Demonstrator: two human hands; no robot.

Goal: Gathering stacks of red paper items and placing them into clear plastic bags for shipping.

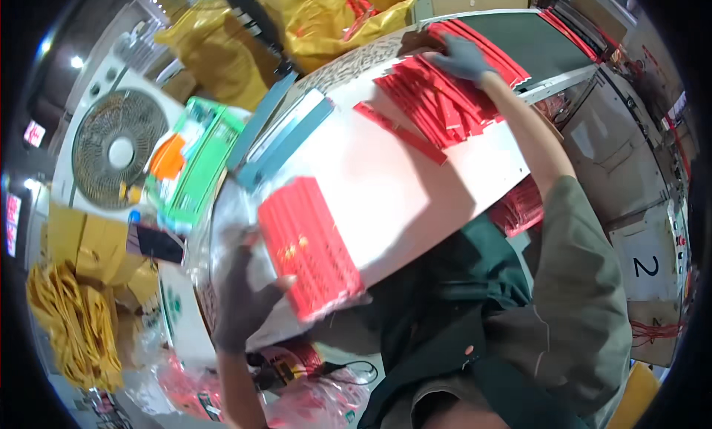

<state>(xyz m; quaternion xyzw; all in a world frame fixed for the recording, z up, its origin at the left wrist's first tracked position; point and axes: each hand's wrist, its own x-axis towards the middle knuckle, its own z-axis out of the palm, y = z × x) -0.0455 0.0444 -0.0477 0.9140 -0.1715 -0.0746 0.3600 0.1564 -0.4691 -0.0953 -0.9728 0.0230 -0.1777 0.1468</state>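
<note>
A thick bundle of red paper strips or packets (pixel 308 243) with gold print lies on the near left of the white table, clear plastic at its lower end. My left hand (pixel 248 288), in a grey glove with bare fingertips, is at the bundle's left edge. Its thumb touches the top and its blurred fingers are spread apart. My right hand (pixel 463 60), also grey-gloved, lies over a fanned heap of loose red strips (pixel 430 99) at the far side, fingers stretched leftward. One separate red strip (pixel 400 132) lies left of that heap.
Blue-grey trays (pixel 289 136) and a green plastic basket (pixel 200 169) border the white table (pixel 356 206) at left, beside a fan (pixel 119 147) and a phone (pixel 157 242). Yellow sacks (pixel 348 25) stand behind. A dark green belt (pixel 541 47) adjoins the far right.
</note>
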